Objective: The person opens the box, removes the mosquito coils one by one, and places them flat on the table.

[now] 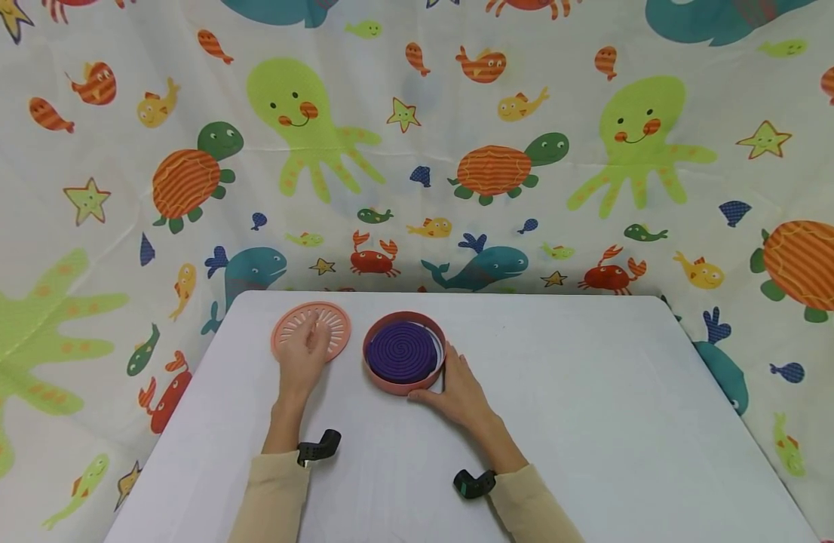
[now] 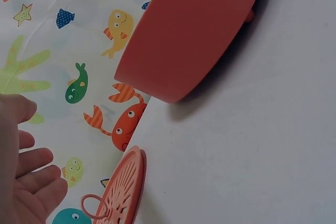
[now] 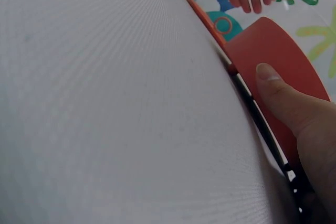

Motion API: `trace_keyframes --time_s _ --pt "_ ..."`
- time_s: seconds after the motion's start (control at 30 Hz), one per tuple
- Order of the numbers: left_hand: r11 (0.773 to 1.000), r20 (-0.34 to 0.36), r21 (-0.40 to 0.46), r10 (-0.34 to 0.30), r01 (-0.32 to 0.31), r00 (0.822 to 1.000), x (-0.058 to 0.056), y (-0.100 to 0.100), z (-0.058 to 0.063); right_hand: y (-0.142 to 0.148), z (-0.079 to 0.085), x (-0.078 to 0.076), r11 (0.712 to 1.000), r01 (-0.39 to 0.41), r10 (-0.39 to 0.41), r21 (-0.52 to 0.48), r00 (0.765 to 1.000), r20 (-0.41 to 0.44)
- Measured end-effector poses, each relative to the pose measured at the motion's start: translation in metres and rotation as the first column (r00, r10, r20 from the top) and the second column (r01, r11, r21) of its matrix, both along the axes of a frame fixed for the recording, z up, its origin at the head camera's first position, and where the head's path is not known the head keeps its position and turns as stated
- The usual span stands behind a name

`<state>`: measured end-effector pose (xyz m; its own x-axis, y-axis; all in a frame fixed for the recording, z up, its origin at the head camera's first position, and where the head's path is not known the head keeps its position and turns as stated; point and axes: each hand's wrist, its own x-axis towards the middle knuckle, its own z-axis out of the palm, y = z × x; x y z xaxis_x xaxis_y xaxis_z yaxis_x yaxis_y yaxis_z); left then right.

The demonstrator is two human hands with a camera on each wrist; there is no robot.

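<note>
A purple mosquito coil [image 1: 400, 352] lies inside a round, reddish coil holder [image 1: 387, 385] on the table. My right hand [image 1: 463, 396] grips the holder's right side; its thumb [image 3: 281, 100] presses the outer wall in the right wrist view. To the left lies the holder's slotted coral lid [image 1: 339, 329], flat, with a small ring standing up from it in the left wrist view. Over this lid is my left hand [image 1: 302, 360], apart from it, fingers loosely bent and nothing in them. The fingers behind the holder are partly hidden.
The white table [image 1: 593, 400] stretches away to the right of the holder. Behind its far edge hangs a curtain [image 1: 417, 151] printed with sea animals. A black wrist camera [image 1: 320, 446] sits on the left wrist, another [image 1: 474, 484] on the right.
</note>
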<state>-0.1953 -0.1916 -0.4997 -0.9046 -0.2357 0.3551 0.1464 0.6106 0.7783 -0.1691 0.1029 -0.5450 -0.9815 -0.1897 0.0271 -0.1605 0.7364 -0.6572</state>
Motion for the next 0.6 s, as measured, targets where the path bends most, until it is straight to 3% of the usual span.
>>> trace_keyframes --time_s 0.3,0.6 --pt "1.0 0.087 -0.008 -0.028 0.029 0.996 0.008 0.008 -0.005 0.0 0.001 0.0 1.0 -0.002 0.002 0.003 1.0 0.005" --pt "0.995 0.027 -0.008 -0.102 0.102 0.994 0.013 0.019 -0.013 0.0 0.001 0.0 1.0 -0.002 0.002 0.002 1.0 0.005"
